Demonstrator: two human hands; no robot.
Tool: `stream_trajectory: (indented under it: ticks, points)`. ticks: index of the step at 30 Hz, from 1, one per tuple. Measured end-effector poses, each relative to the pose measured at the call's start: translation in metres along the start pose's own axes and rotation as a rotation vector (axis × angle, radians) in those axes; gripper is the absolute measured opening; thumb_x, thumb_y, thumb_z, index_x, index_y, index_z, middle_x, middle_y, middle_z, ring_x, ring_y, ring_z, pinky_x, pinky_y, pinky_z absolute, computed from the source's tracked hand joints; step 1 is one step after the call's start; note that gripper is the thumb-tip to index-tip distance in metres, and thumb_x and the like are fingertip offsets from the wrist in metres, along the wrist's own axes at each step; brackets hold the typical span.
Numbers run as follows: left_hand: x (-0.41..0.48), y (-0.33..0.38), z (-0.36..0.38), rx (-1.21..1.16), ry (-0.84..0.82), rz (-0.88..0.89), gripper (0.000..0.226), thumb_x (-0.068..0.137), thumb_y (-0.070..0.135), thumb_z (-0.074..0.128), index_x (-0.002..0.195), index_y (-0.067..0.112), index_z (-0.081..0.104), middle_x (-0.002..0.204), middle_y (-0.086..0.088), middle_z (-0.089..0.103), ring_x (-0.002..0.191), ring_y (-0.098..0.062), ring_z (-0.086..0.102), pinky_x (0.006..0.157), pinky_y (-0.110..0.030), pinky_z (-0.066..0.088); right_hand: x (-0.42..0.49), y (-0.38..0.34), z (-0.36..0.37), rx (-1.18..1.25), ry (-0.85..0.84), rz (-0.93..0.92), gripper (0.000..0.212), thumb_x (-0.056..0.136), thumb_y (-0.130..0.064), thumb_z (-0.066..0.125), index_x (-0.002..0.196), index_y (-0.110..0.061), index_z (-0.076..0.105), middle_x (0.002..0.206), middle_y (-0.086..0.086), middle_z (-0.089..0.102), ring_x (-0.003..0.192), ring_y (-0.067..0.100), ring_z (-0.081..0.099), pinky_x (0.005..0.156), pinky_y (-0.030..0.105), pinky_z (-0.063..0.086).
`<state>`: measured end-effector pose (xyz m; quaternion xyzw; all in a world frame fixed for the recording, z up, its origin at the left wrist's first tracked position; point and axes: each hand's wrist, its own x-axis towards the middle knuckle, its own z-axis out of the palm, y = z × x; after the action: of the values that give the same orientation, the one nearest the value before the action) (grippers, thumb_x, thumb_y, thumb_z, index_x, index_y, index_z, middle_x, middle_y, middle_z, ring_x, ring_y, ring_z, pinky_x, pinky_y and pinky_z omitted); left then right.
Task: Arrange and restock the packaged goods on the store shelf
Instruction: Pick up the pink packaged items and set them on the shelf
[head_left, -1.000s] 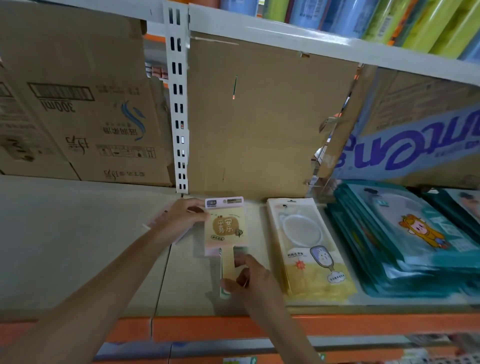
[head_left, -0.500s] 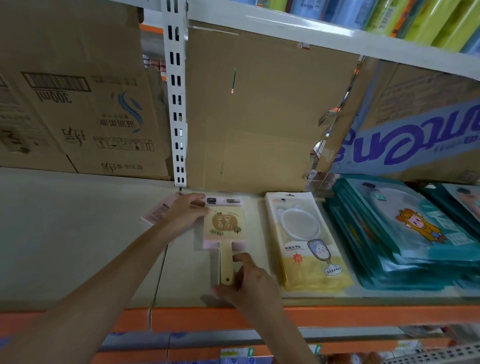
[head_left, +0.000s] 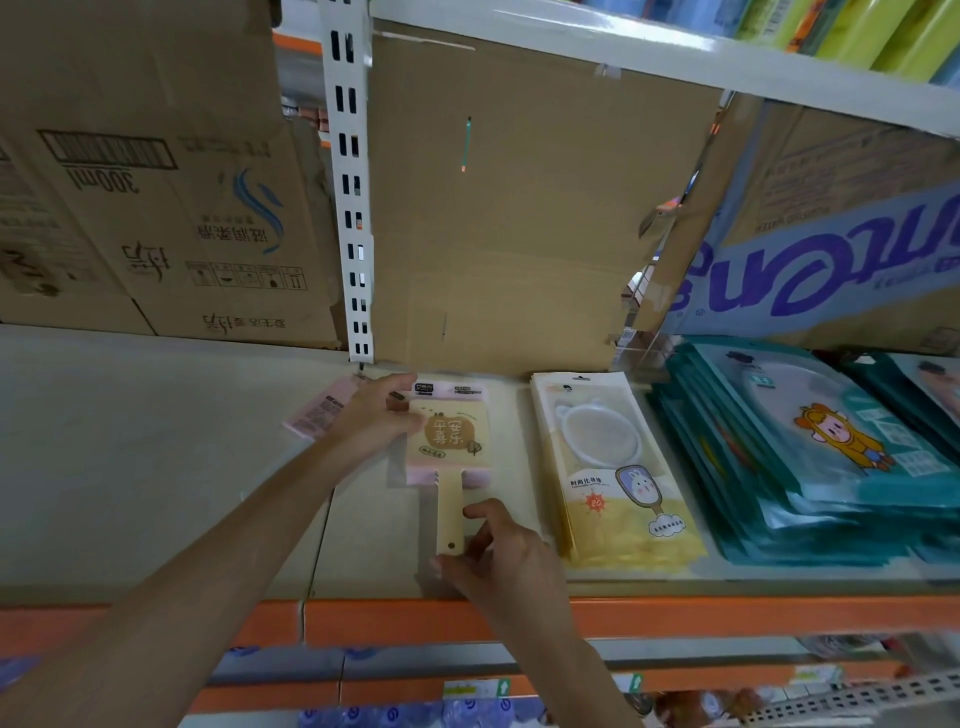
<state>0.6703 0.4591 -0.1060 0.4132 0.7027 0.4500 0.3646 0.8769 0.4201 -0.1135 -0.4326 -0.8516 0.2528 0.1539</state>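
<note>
Left hand (head_left: 376, 415): held mirror pack (head_left: 449, 431) at its top-left corner.
Right hand (head_left: 493, 551): pinched the handle end.
Location: flat on shelf (head_left: 156, 467), handle toward front edge, beside yellow packs (head_left: 613, 467).
Progress: yellow row seemingly done; this pack not yet squared.

Pink packet (head_left: 318, 415): right part hidden under left hand (head_left: 376, 421). Mirror pack (head_left: 449, 436): handle end covered by right hand (head_left: 498, 561) fingers (head_left: 482, 512). Teal stack (head_left: 810, 467) cut off by right edge. Lower-shelf goods (head_left: 395, 714) blurred, labels unreadable. Small print on mirror pack illegible.
</note>
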Motion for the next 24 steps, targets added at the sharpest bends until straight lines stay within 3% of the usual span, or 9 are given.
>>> stream_trajectory:
  ticks: [8,12,15,21,24]
  points:
    - [0.000,0.001,0.003,0.008,0.016,-0.006,0.060,0.082,0.004,0.065,0.137,0.016,0.044,0.107,-0.002,0.059,0.083,-0.006,0.057,0.070,-0.019,0.046,0.000,0.001,0.001,-0.018,0.002,0.025,0.049,0.080,-0.050,0.063,0.120,-0.026,0.046,0.097,-0.011,0.067,0.087,0.003,0.062,0.072,0.016,0.043]
    - [0.000,-0.002,0.005,-0.005,0.012,-0.010,0.060,0.082,0.006,0.066,0.137,0.018,0.044,0.094,0.004,0.061,0.090,-0.015,0.060,0.087,-0.031,0.049,-0.001,0.001,0.001,-0.010,-0.007,0.037,0.049,0.080,-0.050,0.063,0.120,-0.026,0.048,0.100,-0.010,0.067,0.089,0.004,0.062,0.072,0.015,0.041]
    - [0.000,-0.004,0.005,0.001,0.016,-0.005,0.060,0.082,0.008,0.067,0.136,0.019,0.045,0.100,-0.002,0.063,0.096,-0.019,0.062,0.091,-0.036,0.049,-0.001,0.001,0.001,-0.023,-0.020,0.042,0.049,0.081,-0.050,0.062,0.121,-0.026,0.048,0.103,-0.011,0.066,0.090,0.003,0.061,0.073,0.014,0.041]
    - [-0.002,-0.002,0.007,0.015,0.012,0.006,0.057,0.084,0.010,0.065,0.136,0.020,0.044,0.106,-0.004,0.062,0.091,-0.015,0.060,0.069,-0.020,0.046,-0.001,0.000,-0.002,-0.013,-0.045,0.057,0.050,0.080,-0.049,0.064,0.121,-0.026,0.048,0.099,-0.011,0.065,0.089,0.005,0.061,0.076,0.019,0.046]
    - [-0.003,0.002,0.001,0.027,0.034,0.025,0.054,0.086,0.015,0.064,0.136,0.018,0.044,0.107,-0.002,0.058,0.098,-0.014,0.057,0.071,-0.020,0.041,0.002,0.004,-0.011,-0.006,-0.091,0.045,0.058,0.075,-0.048,0.069,0.124,-0.025,0.048,0.086,-0.013,0.055,0.078,0.006,0.056,0.070,0.021,0.044]
